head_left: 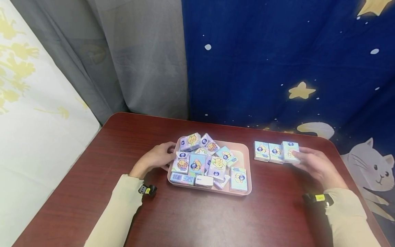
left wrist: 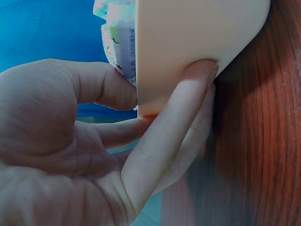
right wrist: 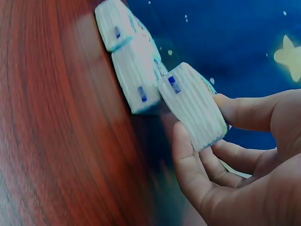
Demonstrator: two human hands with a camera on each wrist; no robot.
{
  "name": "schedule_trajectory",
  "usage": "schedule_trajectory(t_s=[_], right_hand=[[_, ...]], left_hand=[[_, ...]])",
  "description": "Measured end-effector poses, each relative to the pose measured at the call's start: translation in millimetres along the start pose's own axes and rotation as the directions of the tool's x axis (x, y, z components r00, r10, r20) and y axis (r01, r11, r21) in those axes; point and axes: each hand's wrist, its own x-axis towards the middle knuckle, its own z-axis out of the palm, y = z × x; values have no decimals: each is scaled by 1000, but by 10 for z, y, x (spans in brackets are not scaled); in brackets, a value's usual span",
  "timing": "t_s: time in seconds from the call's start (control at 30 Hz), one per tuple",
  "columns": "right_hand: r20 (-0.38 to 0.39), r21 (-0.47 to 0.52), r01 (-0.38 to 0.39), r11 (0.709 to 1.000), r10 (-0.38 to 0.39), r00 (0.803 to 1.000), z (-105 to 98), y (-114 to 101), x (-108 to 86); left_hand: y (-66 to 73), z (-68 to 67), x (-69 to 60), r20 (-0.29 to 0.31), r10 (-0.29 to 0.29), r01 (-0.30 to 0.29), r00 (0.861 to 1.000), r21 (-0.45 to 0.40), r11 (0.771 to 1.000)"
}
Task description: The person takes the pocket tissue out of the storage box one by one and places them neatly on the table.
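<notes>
My right hand pinches a small tissue pack between thumb and fingers. In the right wrist view this pack is tilted, off the table, at the end of two other tissue packs standing side by side. Those two show in the head view as a left pack and a middle pack. At the left end of a pink tray, my left hand grips the side, thumb at the rim and fingers against the outer wall. Several tissue packs lie heaped in the tray.
The brown wooden table has rounded far corners. Behind it hang a grey curtain and a blue curtain with stars and a cat. A white cloth with yellow prints is at the left.
</notes>
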Motion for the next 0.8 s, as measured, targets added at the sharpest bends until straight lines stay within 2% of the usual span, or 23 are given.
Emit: schedule_trajectory(t_s=[0.2,0.37,0.5,0.63,0.8], right_hand=[[-12,17,-60,998,61,998,-100,44,8],[-30,5,-71,997,71,997,-117,52,24],[-59,-88,-65,994,60,996,-114,87,33],[-104,-198,-91,976,72,992,-94,113,33],[-148,-277,-97,956,57,987,-54,99,69]], left_hand=[[2,2,4,-2,-3,3,1000,6,1000],[5,1,4,-1,-1,1,1000,9,1000],[8,-1,2,-2,3,-3,1000,12,1000],[6,-1,1,7,-1,1,1000,-3,1000],[2,-3,-1,11,-9,9,1000,-16,1000]])
